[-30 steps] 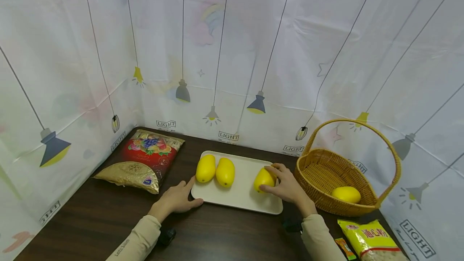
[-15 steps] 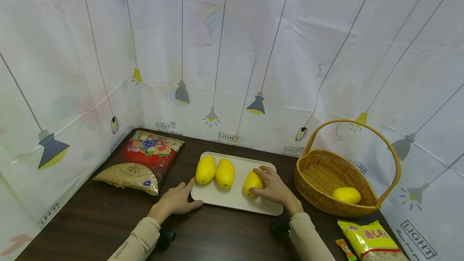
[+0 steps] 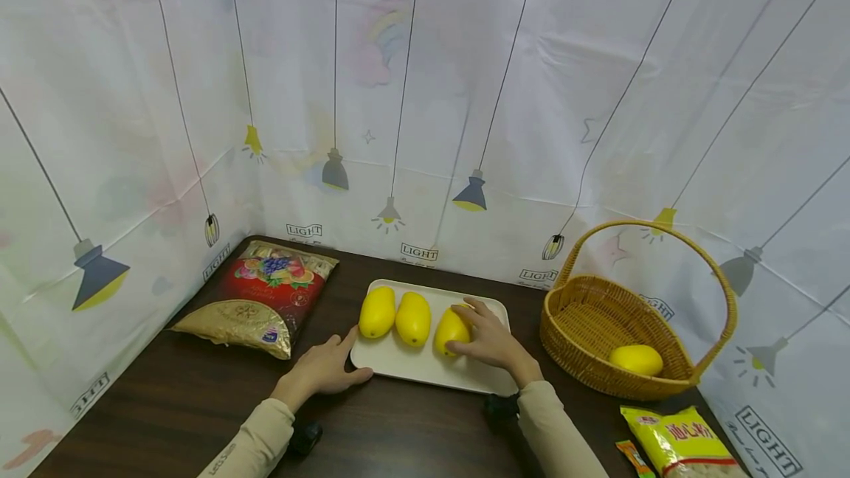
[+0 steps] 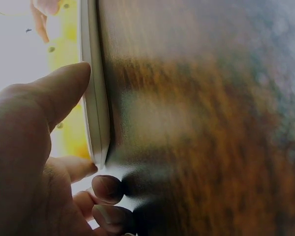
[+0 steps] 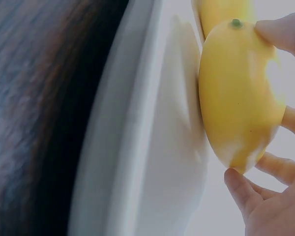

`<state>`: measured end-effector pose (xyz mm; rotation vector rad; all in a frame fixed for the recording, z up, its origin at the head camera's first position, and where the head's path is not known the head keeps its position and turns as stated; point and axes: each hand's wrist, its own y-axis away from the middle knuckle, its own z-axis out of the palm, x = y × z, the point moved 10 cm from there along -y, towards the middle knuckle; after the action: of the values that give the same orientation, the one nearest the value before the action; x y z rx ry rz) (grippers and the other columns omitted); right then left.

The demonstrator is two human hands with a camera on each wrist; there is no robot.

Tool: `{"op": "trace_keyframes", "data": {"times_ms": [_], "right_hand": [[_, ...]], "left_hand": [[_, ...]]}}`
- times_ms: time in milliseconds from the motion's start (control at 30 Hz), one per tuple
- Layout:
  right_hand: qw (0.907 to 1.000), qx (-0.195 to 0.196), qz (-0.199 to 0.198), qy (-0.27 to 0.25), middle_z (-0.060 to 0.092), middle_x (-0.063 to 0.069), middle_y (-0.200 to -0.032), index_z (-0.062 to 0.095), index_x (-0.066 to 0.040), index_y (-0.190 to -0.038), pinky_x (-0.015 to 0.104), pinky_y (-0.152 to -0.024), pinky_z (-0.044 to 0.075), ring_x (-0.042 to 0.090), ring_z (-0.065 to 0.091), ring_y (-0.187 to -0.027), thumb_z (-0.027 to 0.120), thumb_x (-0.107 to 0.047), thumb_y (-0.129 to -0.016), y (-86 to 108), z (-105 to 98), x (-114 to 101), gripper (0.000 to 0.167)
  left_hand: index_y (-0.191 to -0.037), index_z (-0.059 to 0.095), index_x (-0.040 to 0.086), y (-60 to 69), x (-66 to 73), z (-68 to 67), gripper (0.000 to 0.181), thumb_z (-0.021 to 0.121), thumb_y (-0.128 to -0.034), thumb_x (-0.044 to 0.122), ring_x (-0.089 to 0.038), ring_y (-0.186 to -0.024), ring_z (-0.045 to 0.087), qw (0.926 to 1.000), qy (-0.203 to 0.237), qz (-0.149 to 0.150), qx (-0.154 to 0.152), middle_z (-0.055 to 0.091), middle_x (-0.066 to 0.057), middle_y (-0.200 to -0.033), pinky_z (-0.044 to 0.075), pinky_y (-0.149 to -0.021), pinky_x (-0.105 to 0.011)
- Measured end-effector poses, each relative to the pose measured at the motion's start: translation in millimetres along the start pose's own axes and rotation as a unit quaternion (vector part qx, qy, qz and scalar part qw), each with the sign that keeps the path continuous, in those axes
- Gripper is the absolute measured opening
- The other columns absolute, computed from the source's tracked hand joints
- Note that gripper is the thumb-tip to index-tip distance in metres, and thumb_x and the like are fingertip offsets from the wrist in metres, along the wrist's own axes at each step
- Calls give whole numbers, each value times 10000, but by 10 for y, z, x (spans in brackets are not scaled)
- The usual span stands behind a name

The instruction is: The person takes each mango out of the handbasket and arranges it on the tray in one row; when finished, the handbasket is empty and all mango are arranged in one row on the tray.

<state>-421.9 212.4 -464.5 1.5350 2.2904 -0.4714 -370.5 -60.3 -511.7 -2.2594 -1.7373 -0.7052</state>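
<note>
My right hand (image 3: 490,340) holds a yellow mango (image 3: 451,331) by its ends, over the right half of a white tray (image 3: 426,371). In the right wrist view, the thumb and fingertips span this mango (image 5: 241,93), which has a small green stem spot. Two more mangoes stand side by side at the tray's left: the outer mango (image 3: 377,313) and the inner mango (image 3: 413,319). My left hand (image 3: 325,366) rests at the tray's near left corner, thumb and index finger touching its rim. The left wrist view shows that thumb (image 4: 64,91) lying against the tray edge.
A wicker basket (image 3: 564,360) with a tall handle stands at the right, another mango (image 3: 636,360) inside it. A red and gold bag (image 3: 265,293) lies at the back left. A yellow packet (image 3: 684,437) and a small orange sachet (image 3: 634,457) lie front right.
My right hand has moved left with the mango across the tray, bringing it closer to the other two. The left hand has stayed at the tray corner.
</note>
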Motion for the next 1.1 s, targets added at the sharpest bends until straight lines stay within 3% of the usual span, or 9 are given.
{"op": "trace_keyframes", "data": {"times_ms": [633,1100], "right_hand": [[9987,-383,-271,196,295,185,-1639,484,-149,-1501,642,-1134,358,431,373,-1467,713,-448,-783,-186,100,-152,810],[9984,-423,-187,327,264,179,-1653,453,-159,-1519,663,-1131,350,442,386,-1455,682,-514,-821,-176,61,-127,816]], "left_hand": [[-1594,292,130,1,4,3,930,657,-884,607,-450,-1196,604,10000,17,-8,4,501,-243,-1470,480,-992,-609],[-1593,293,120,-1,4,-1,924,644,-892,609,-454,-1204,599,10000,-48,-39,-32,489,-255,-1478,476,-1007,-608]]}}
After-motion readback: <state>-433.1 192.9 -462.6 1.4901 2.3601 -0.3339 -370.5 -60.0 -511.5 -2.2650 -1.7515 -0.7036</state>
